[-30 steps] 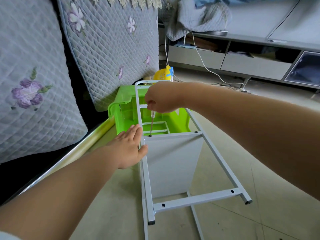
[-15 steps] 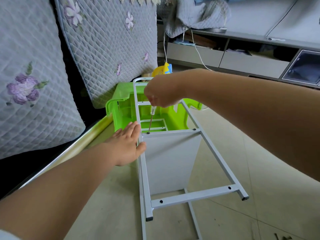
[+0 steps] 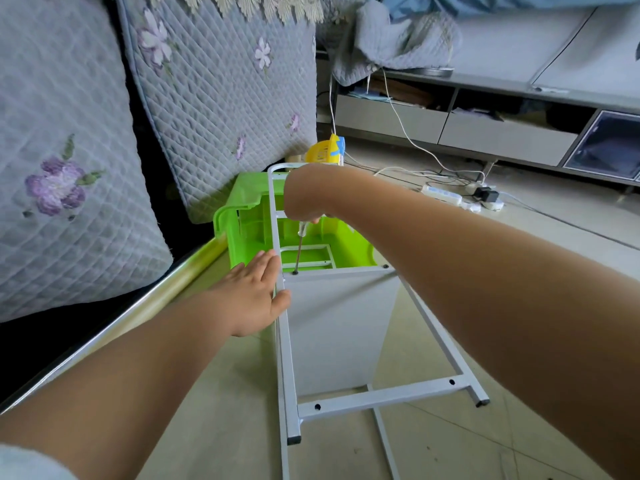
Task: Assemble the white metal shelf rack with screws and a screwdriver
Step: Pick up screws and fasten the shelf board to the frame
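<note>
Right hand point(image 3: 304, 199) seen rotated on the screwdriver point(image 3: 300, 244): knuckles turned up, fingers now hidden beneath. Tip kept at the rack point(image 3: 341, 327) screw hole.

Tiled floor point(image 3: 519, 258), quilted cushions point(image 3: 214, 98)

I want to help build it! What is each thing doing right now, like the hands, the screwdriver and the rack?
Right hand: gripping the screwdriver's handle from above.
Screwdriver: near upright, tip on a screw in the rack's crossbar.
Left hand: open, flat against the rack's side rail.
White rack: half built, lying on the floor.
Near crossbar: two holes visible, no screws seen in them.
Green bin: open, behind the rack.
</note>
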Action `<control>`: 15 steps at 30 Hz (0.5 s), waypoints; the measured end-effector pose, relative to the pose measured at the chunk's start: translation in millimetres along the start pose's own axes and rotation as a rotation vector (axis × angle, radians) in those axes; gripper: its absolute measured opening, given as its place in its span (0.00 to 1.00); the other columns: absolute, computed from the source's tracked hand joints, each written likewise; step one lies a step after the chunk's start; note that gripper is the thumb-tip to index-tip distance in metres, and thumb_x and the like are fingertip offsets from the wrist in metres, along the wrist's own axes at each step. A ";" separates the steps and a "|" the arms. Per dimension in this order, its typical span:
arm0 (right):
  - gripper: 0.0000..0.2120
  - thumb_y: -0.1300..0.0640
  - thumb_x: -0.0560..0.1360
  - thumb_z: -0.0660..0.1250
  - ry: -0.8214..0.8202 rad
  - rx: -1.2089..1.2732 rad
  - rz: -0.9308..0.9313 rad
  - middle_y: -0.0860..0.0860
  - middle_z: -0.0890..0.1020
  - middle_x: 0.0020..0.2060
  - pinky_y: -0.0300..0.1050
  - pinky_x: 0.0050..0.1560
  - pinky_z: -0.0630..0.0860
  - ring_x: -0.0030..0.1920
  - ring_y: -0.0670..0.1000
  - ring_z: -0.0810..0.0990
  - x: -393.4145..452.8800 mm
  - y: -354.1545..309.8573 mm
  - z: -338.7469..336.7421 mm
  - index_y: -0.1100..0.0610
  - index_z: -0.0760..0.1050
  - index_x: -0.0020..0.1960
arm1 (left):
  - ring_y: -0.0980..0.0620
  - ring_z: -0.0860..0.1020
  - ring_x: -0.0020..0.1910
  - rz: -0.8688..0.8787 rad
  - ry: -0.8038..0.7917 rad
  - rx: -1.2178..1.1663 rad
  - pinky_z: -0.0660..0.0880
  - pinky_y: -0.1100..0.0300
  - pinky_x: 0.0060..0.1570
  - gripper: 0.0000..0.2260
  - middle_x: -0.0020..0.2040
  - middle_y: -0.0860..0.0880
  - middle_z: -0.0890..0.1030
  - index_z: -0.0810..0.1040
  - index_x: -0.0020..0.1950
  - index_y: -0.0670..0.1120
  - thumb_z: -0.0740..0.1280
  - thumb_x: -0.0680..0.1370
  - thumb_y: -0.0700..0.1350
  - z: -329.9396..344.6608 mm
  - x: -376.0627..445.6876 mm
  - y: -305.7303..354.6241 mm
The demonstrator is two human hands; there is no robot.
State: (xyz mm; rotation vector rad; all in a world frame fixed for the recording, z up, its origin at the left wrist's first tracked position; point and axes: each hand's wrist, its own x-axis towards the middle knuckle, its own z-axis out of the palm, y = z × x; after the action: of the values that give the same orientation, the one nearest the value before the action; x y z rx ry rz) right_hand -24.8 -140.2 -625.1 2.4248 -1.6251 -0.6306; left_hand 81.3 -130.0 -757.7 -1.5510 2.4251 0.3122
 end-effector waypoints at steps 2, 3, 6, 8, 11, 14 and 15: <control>0.16 0.64 0.80 0.50 0.016 -0.039 -0.016 0.53 0.66 0.32 0.37 0.30 0.61 0.30 0.50 0.63 0.2 -4.4 1.4 0.66 0.67 0.35 | 0.51 0.36 0.75 -0.003 0.001 0.002 0.40 0.56 0.73 0.27 0.75 0.44 0.35 0.35 0.74 0.39 0.43 0.82 0.51 -0.1 0.2 -0.4; 0.16 0.63 0.80 0.50 0.028 -0.036 -0.018 0.53 0.68 0.34 0.38 0.34 0.66 0.32 0.51 0.65 0.6 -4.4 2.7 0.66 0.69 0.38 | 0.51 0.36 0.75 -0.006 0.004 0.006 0.40 0.56 0.73 0.27 0.75 0.44 0.35 0.35 0.74 0.39 0.43 0.82 0.51 -0.8 0.8 -0.6; 0.12 0.60 0.81 0.52 0.052 0.006 -0.047 0.56 0.75 0.52 0.40 0.40 0.67 0.40 0.52 0.68 -3.0 -1.0 6.7 0.63 0.73 0.52 | 0.51 0.36 0.75 -0.007 0.006 0.010 0.40 0.57 0.73 0.27 0.75 0.44 0.35 0.35 0.74 0.39 0.43 0.82 0.52 -1.7 1.1 0.8; 0.10 0.60 0.80 0.54 0.091 0.056 -0.059 0.57 0.76 0.57 0.38 0.36 0.64 0.43 0.53 0.72 -3.5 0.4 9.2 0.63 0.72 0.53 | 0.52 0.36 0.75 -0.004 0.007 0.001 0.40 0.57 0.73 0.27 0.75 0.45 0.35 0.35 0.74 0.40 0.43 0.82 0.52 -1.2 0.8 0.9; 0.12 0.60 0.80 0.54 0.137 0.098 -0.030 0.57 0.76 0.56 0.37 0.32 0.62 0.48 0.56 0.73 0.5 1.8 11.3 0.64 0.71 0.58 | 0.52 0.36 0.75 -0.006 0.010 -0.008 0.40 0.56 0.73 0.27 0.75 0.45 0.35 0.35 0.75 0.40 0.43 0.82 0.51 0.3 1.3 -0.1; 0.15 0.62 0.80 0.51 0.069 0.132 0.041 0.55 0.74 0.35 0.31 0.22 0.64 0.28 0.50 0.73 1.2 3.7 5.2 0.65 0.69 0.38 | 0.52 0.36 0.74 -0.007 0.006 -0.013 0.40 0.56 0.73 0.27 0.75 0.45 0.35 0.35 0.75 0.40 0.43 0.83 0.51 -0.1 0.6 0.1; 0.17 0.64 0.79 0.51 0.029 0.177 0.076 0.54 0.70 0.29 0.30 0.15 0.60 0.21 0.49 0.70 1.3 3.4 2.4 0.64 0.64 0.32 | 0.52 0.36 0.74 -0.007 0.006 -0.015 0.40 0.56 0.73 0.27 0.75 0.45 0.35 0.35 0.75 0.40 0.43 0.83 0.51 -0.3 0.0 0.4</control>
State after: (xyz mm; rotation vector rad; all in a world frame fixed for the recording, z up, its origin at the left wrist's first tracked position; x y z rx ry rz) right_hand -28.3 -142.5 -626.4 2.4643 -1.8223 -0.4551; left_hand 80.9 -130.0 -757.3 -1.5681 2.4269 0.3262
